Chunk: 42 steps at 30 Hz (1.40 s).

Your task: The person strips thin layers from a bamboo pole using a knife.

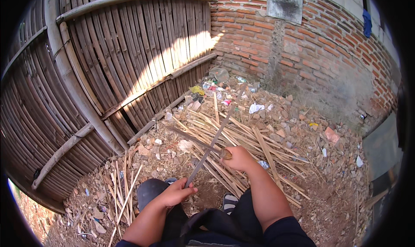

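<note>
My left hand point(176, 192), low and just left of the middle, is closed round the lower end of a long grey-brown bamboo strip point(203, 161). The strip slants up and away to the right. My right hand point(239, 159) grips the wooden handle of a long-bladed knife point(195, 140), whose dark blade points left. Blade and strip cross in front of me; whether they touch, I cannot tell. Beneath them lies a loose heap of pale split bamboo strips point(246, 137). A smaller bunch of thin bamboo sticks point(124, 191) lies left of my knee.
A bamboo fence point(142, 44) with pole rails stands along the left. Behind the heap rises a brick wall point(315, 61). Stones and rubble point(302, 121) cover the ground, with a yellow scrap point(197, 90) and other litter in the far corner. A grey panel point(382, 145) leans at the right.
</note>
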Available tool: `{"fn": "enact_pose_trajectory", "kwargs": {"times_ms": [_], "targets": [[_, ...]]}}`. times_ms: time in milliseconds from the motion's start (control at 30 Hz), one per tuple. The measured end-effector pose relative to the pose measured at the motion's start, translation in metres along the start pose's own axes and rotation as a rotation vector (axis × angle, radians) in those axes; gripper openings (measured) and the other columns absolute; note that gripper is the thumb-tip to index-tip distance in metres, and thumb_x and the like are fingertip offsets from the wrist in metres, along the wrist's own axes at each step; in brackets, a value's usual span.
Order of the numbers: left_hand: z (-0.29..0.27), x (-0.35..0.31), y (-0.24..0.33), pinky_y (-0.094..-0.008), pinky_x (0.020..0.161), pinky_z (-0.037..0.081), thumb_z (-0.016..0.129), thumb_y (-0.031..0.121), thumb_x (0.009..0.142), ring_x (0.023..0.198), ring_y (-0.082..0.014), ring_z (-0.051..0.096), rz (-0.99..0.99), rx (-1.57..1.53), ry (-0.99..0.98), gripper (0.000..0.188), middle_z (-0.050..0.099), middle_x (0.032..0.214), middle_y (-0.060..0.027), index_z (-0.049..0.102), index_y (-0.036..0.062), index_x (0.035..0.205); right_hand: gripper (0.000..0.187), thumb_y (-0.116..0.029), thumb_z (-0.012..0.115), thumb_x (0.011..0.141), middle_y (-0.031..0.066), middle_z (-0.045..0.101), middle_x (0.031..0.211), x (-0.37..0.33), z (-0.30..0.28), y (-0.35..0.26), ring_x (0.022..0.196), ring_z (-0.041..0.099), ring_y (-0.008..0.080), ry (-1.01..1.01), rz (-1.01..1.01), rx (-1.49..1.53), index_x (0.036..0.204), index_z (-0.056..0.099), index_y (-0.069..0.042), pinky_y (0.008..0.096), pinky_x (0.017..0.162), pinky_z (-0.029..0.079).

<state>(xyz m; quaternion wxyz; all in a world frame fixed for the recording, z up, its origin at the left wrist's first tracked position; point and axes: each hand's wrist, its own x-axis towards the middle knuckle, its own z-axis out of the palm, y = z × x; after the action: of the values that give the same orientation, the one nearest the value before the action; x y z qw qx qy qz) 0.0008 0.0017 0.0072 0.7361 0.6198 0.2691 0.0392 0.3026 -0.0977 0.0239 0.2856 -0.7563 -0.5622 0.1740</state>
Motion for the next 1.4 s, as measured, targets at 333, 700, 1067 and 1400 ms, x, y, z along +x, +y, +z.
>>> {"fn": "enact_pose_trajectory", "kwargs": {"times_ms": [333,700,1067,1400], "targets": [[0.003,-0.003,0.006,-0.0225,0.054,0.03,0.075,0.02,0.099,0.061,-0.0018,0.04,-0.014,-0.007,0.021,0.023,0.048,0.073,0.0102,0.053,0.0147,0.093,0.037,-0.034,0.078,0.085,0.0197,0.074,0.091,0.006,0.014,-0.001,0.088,0.071,0.0401,-0.051,-0.001,-0.04,0.109,0.074,-0.007,0.0485,0.077,0.056],[0.002,-0.002,0.004,-0.0225,0.06,0.035,0.073,0.02,0.1,0.068,-0.0028,0.042,-0.019,0.025,0.016,0.021,0.049,0.077,0.0092,0.054,0.0138,0.094,0.041,-0.033,0.079,0.083,0.0202,0.075,0.096,0.002,0.013,-0.008,0.092,0.073,0.0397,-0.056,-0.03,-0.101,0.115,0.074,-0.007,0.0487,0.082,0.056],[0.004,-0.001,0.002,-0.0223,0.066,0.039,0.072,0.018,0.101,0.073,-0.0032,0.044,0.004,0.044,0.029,0.021,0.05,0.079,0.0084,0.054,0.0116,0.094,0.037,-0.036,0.079,0.084,0.019,0.074,0.091,0.001,0.016,-0.005,0.088,0.072,0.0398,-0.028,-0.043,-0.105,0.104,0.072,-0.006,0.049,0.079,0.056],[0.003,0.002,-0.003,-0.0219,0.05,0.026,0.074,0.024,0.101,0.058,-0.0014,0.037,0.055,0.081,0.033,0.022,0.046,0.072,0.011,0.054,0.0165,0.094,0.036,-0.036,0.079,0.085,0.0189,0.074,0.092,0.001,0.014,-0.006,0.089,0.072,0.0397,-0.038,-0.047,-0.117,0.104,0.072,-0.006,0.049,0.079,0.056]]}}
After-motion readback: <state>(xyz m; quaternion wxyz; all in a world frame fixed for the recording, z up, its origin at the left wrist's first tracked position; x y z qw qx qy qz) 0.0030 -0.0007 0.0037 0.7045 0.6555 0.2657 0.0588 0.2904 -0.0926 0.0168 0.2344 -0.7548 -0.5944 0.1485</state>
